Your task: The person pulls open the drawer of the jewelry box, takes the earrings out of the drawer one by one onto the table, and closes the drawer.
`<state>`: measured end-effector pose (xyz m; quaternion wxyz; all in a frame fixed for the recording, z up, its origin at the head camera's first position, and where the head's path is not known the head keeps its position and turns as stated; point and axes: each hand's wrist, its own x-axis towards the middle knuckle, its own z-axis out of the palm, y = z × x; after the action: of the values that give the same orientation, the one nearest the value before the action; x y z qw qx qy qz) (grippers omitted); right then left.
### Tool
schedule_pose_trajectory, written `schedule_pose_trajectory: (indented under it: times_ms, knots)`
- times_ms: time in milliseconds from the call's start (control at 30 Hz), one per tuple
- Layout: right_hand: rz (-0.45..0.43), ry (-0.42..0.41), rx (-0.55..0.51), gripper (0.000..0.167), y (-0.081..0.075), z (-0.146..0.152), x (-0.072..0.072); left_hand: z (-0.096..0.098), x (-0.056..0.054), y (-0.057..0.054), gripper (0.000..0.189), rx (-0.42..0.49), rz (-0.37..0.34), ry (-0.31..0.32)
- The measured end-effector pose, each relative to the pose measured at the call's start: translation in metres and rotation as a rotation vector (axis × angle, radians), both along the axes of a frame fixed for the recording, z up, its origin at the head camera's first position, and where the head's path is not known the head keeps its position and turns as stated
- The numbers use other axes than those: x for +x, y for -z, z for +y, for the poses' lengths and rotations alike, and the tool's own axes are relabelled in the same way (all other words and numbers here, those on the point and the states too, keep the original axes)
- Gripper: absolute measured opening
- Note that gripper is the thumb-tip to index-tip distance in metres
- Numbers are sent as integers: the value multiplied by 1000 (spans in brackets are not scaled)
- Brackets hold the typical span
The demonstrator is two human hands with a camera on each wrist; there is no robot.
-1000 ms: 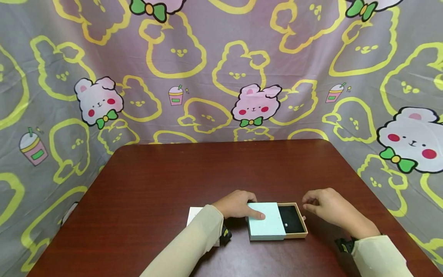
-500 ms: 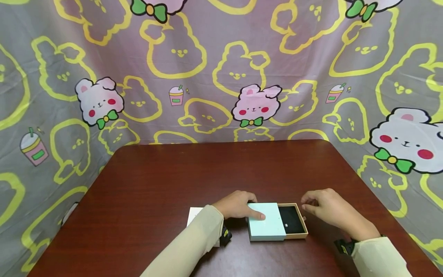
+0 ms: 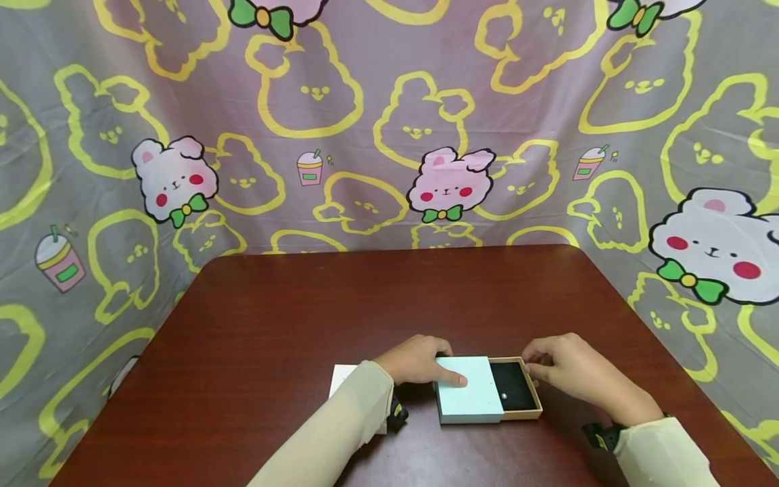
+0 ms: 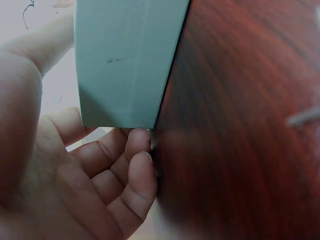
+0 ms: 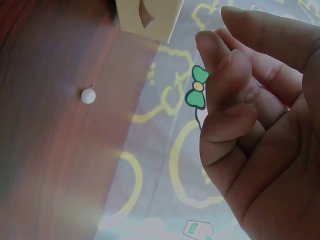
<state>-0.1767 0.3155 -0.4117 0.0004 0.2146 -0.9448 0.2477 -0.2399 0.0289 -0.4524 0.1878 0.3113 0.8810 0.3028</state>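
A pale blue slide-out gift box (image 3: 469, 387) lies on the table, its drawer (image 3: 532, 414) pulled partly out to the right. On the drawer's black padding (image 3: 514, 382) sits a small white bead (image 3: 504, 396). My left hand (image 3: 416, 360) grips the sleeve's left end, thumb on top and fingers at the side. At the drawer's right end is my right hand (image 3: 569, 365), fingers loosely curled, nothing visible between thumb and index finger. The right wrist view shows a pull tab (image 5: 145, 14) on the drawer's end and a pearl stud earring (image 5: 88, 95) on the tabletop.
A white flat item (image 3: 342, 376) lies partly hidden under my left forearm. A blurred thin grey piece (image 4: 304, 117) shows at the right edge of the left wrist view. Patterned cloth (image 3: 365, 101) hangs behind and beside the brown table (image 3: 292, 304).
My right hand has moved slightly left, bringing its fingertips up to the drawer's right end. The left hand and the box stay where they were.
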Motion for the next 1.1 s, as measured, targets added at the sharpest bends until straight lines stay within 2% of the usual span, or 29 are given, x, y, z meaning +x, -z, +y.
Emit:
schedule_pose_trajectory:
  times_ms: [233, 600, 1100]
  knots:
    - [-18, -39, 21, 10, 1, -3, 0, 0, 0, -1, 45, -3, 3, 2]
    - [-71, -53, 37, 13, 2, -11, 1, -1, 1, -2, 45, -2, -7, -5]
    - [-74, -95, 48, 11, 7, -16, 3, -1, 1, -3, 46, -6, -1, -12]
